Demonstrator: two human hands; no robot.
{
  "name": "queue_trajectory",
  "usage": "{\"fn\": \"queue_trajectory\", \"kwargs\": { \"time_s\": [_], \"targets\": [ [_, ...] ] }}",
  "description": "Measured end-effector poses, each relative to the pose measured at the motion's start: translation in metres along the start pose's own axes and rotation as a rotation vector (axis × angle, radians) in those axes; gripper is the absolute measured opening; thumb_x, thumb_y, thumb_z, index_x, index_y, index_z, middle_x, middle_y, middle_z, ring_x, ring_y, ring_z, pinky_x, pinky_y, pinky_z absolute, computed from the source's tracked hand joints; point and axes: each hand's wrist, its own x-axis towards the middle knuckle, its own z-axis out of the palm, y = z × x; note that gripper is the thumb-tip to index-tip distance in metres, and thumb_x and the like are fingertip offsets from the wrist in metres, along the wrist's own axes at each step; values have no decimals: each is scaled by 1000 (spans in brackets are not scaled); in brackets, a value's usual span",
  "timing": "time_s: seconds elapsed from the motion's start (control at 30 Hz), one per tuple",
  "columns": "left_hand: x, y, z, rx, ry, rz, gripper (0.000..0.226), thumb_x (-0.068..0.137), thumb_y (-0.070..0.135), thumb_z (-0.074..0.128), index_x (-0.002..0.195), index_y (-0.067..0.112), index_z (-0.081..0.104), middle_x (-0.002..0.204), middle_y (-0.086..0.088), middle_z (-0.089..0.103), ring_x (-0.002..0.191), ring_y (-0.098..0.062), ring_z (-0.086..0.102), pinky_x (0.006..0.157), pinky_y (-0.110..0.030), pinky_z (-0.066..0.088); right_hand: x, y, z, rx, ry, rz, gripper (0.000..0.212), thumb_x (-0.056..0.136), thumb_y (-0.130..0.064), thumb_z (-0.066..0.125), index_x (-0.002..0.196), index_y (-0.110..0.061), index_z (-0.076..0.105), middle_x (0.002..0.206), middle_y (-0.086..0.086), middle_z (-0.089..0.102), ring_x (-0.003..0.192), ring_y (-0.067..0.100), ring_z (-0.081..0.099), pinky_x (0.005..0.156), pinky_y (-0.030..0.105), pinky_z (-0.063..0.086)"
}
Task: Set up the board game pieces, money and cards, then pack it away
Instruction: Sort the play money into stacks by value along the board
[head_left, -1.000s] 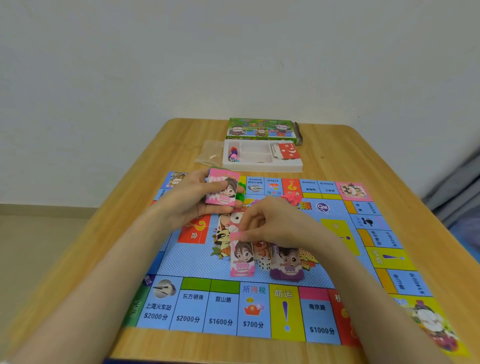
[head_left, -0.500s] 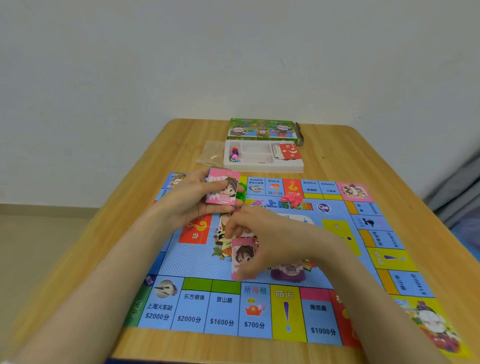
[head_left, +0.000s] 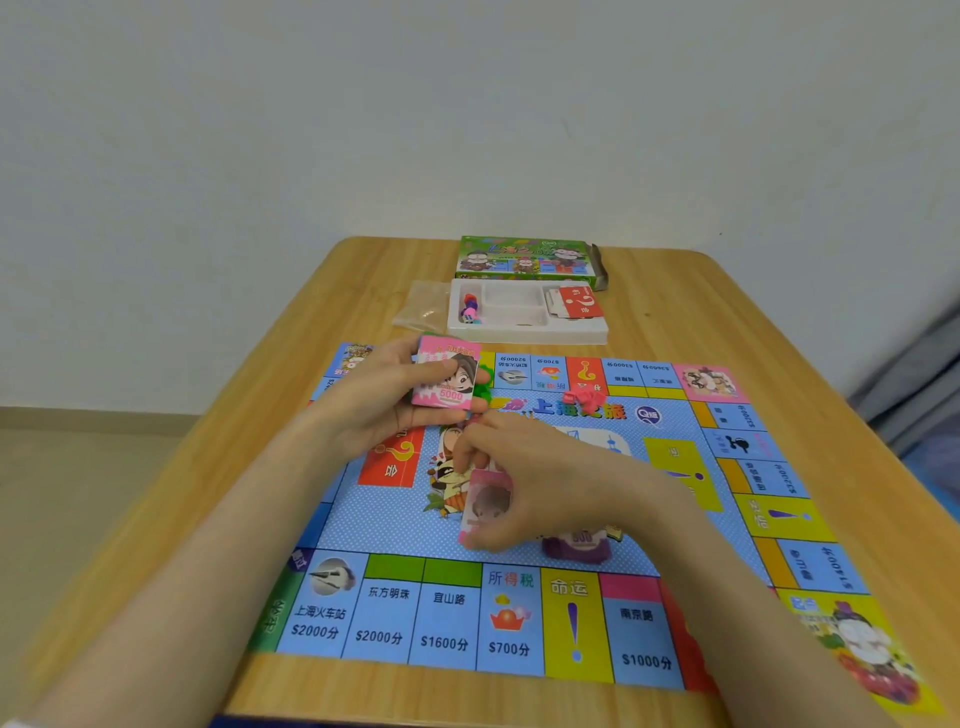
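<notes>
The game board (head_left: 691, 525) lies flat on the wooden table. My left hand (head_left: 384, 400) grips a stack of pink 5000 notes (head_left: 447, 382) above the board's far left part. Over the board's middle, my right hand (head_left: 524, 478) pinches a single pink note (head_left: 485, 506), which looks blurred. Just right of that note a purple stack of 500 notes (head_left: 576, 545) rests on the board, partly hidden by my right hand. A small heap of red pieces (head_left: 587, 399) sits on the board near its far edge.
A white insert tray (head_left: 524, 332) at the table's far side holds coloured pawns and a die (head_left: 469, 310) and red question-mark cards (head_left: 579, 303). Behind it lies the green game box (head_left: 524, 257); a clear plastic bag (head_left: 423, 309) is left of the tray.
My right hand moved the single pink note a little away from me and lifted it off the board; the white die seen earlier is now hidden. My left hand held still.
</notes>
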Motion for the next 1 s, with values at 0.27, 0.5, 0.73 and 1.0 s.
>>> {"fn": "queue_trajectory", "kwargs": {
  "time_s": [0.27,0.5,0.73,1.0],
  "targets": [
    [1,-6,1,119,-55,24,39,70,17,68,108,9,61,85,-5,73,65,-20,71,55,-28,59,8,7,-9,454,614,198,25,90,-34,60,83,-15,46,66,-4,46,56,7,39,53,19,33],
    [-4,-7,11,145,-142,19,32,71,16,65,103,15,61,73,3,72,56,-14,69,46,-19,54,11,6,-6,560,800,155,20,84,-11,68,97,-18,55,68,-6,52,57,4,49,61,24,45],
    [-4,-5,8,105,-117,43,32,72,15,64,104,11,59,79,-8,74,62,-20,71,53,-26,57,9,8,-10,491,852,148,25,88,-7,62,76,-27,54,75,12,62,68,28,61,66,43,51],
    [0,-2,2,-23,55,99,12,88,6,57,100,9,59,80,-1,75,62,-15,71,41,-18,52,-1,10,-22,573,385,206,8,88,-15,63,83,-17,57,81,17,70,66,20,55,67,34,44]
  ]
}}
